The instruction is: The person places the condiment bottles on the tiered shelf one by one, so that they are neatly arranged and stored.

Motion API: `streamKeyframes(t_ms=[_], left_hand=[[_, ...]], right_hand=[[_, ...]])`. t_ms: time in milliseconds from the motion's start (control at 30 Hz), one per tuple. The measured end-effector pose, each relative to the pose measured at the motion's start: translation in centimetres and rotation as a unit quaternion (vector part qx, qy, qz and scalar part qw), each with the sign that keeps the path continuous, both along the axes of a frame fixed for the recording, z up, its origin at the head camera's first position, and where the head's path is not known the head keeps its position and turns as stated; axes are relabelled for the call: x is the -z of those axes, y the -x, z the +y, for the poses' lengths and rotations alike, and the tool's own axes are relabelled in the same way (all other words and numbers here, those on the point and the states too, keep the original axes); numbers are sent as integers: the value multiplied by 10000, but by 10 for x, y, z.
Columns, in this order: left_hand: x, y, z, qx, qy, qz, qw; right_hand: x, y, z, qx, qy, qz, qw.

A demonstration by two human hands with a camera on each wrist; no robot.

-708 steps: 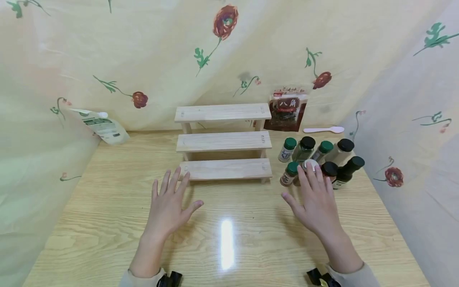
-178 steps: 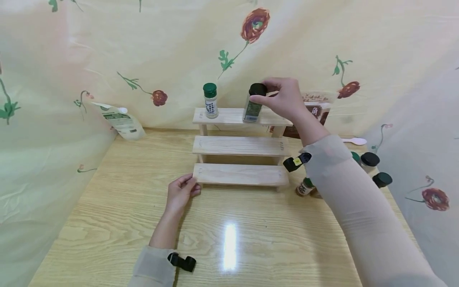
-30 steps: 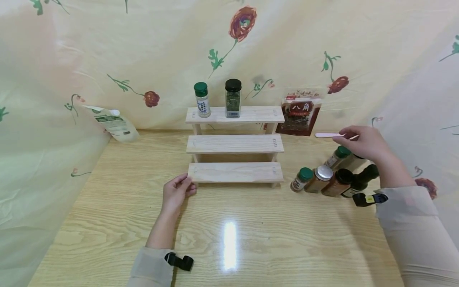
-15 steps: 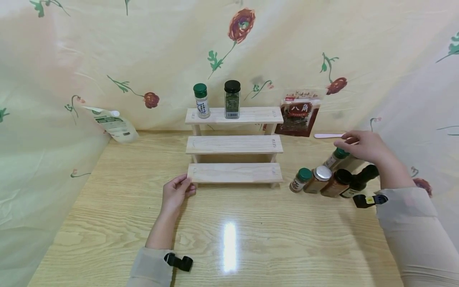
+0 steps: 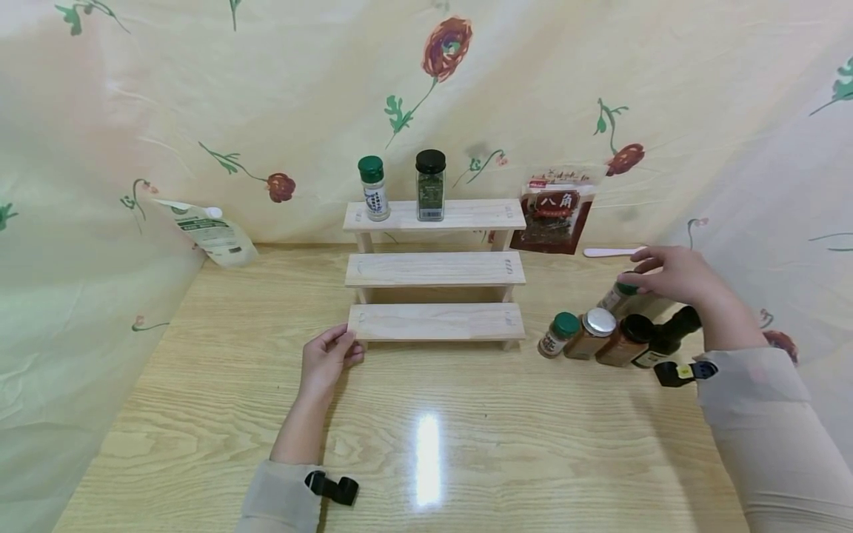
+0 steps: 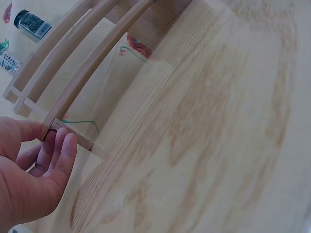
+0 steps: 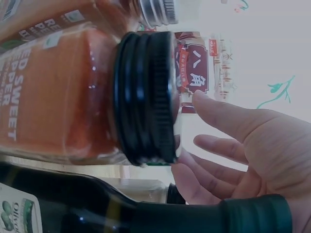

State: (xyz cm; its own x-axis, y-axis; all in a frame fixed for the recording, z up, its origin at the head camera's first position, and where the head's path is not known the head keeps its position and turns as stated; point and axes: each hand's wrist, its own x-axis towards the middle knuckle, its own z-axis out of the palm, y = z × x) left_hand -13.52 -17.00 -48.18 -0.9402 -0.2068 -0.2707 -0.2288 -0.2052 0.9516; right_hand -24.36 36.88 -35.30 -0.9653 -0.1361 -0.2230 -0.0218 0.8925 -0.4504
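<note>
In the head view my left hand (image 5: 326,359) pinches the left end of the lowest step of a wooden three-tier rack (image 5: 436,322); the left wrist view shows the thumb over the board (image 6: 82,85) and fingers curled beneath. My right hand (image 5: 676,277) is at the back of the bottle group, thumb and fingers around the green cap of a small spice jar (image 5: 614,297). From the right wrist, a black-capped red pepper jar (image 7: 63,102) hides the fingertips of that hand (image 7: 233,155). On the top tier stand a green-capped shaker (image 5: 375,194) and a black-capped herb jar (image 5: 430,189).
Close in front of the right hand stand another green-capped jar (image 5: 557,337), a silver-capped jar (image 5: 591,337) and a dark bottle (image 5: 666,340). A star anise bag (image 5: 553,215) leans at the back near a pale spoon (image 5: 606,252). A white pouch (image 5: 213,233) lies back left.
Earlier, the shaker and herb jar went onto the top tier. Over the last second my right hand lowered onto the green-capped jar, whose cap shifted slightly left. The left hand stays put.
</note>
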Motion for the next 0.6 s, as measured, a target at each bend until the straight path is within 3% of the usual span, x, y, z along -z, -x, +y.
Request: streamKeyframes(t_ms=[600], left_hand=[[-1, -1, 1, -59, 48, -100, 9999]], right_hand=[[2, 2, -5, -557, -164, 153, 9982]])
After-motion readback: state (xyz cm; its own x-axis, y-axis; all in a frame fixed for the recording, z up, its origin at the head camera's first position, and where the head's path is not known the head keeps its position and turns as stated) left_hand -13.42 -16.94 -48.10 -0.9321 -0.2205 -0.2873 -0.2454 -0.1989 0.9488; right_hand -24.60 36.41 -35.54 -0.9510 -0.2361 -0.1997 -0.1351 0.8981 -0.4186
